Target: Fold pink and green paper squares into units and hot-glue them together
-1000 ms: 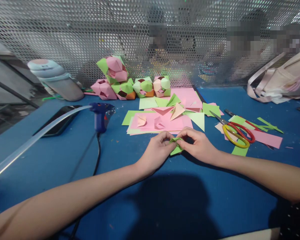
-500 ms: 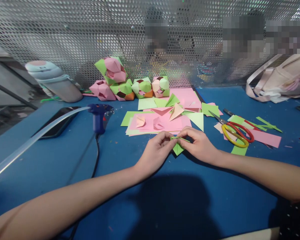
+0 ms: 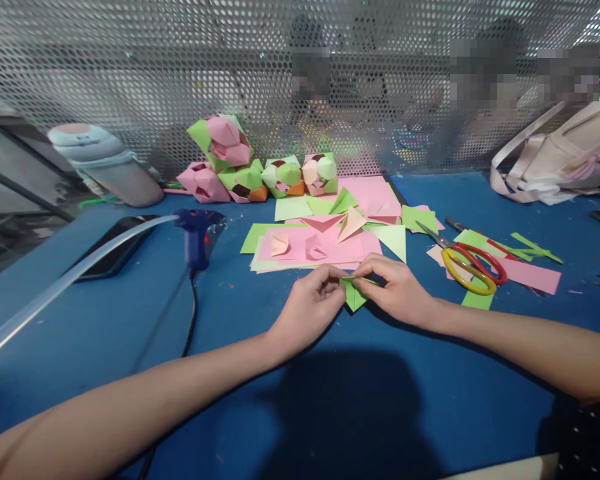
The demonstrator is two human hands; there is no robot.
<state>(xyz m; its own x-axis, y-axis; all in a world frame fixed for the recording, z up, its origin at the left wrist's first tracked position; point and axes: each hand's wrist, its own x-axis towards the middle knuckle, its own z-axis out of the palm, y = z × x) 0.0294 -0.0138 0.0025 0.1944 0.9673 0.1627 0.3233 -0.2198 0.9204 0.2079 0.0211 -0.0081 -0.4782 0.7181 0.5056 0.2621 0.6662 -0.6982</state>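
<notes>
Between my two hands is a small folded piece of green paper [image 3: 355,297], creased down its middle and pointed at the bottom. My left hand [image 3: 314,303] pinches its left corner, the fingers curled in. On the other side my right hand [image 3: 396,291] grips the top right part between thumb and forefinger. Just beyond lie stacked pink and green paper sheets [image 3: 340,245], with small folded pink and peach pieces on top. Part of the green paper is hidden by my fingers.
A blue glue gun [image 3: 196,240] with a long clear stick stands left, near a dark phone [image 3: 115,248]. Scissors [image 3: 470,263] lie among paper scraps at right. Folded paper balls [image 3: 247,179], a bottle [image 3: 107,165] and a bag [image 3: 563,157] stand along the perforated metal screen [image 3: 260,87].
My left thumb has shifted slightly left and down along the green paper, showing more of its left side. My right hand keeps its hold.
</notes>
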